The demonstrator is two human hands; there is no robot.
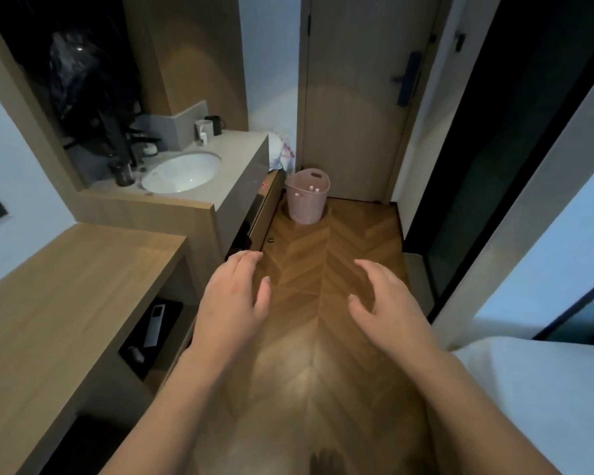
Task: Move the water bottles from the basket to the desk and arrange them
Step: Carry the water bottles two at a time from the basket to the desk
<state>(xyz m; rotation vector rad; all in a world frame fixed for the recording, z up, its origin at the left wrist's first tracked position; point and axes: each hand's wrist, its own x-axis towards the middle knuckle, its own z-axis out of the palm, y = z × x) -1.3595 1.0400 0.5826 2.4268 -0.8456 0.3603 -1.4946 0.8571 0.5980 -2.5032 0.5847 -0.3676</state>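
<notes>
A pink basket [304,200] stands on the wooden floor far ahead, in front of the door and beside the sink cabinet. Two white bottle caps [314,190] show just above its rim; the bottles themselves are hidden inside. The wooden desk [59,303] runs along the left wall, its top bare. My left hand [234,303] and my right hand [388,303] are stretched out in front of me above the floor, well short of the basket. Both have relaxed, slightly spread fingers and hold nothing.
A counter with a white sink [180,173], cups and a dark kettle stands beyond the desk. A shelf under the desk holds a remote [155,325]. A white bed [546,389] lies at the right. A closed door [357,97] ends the narrow floor strip.
</notes>
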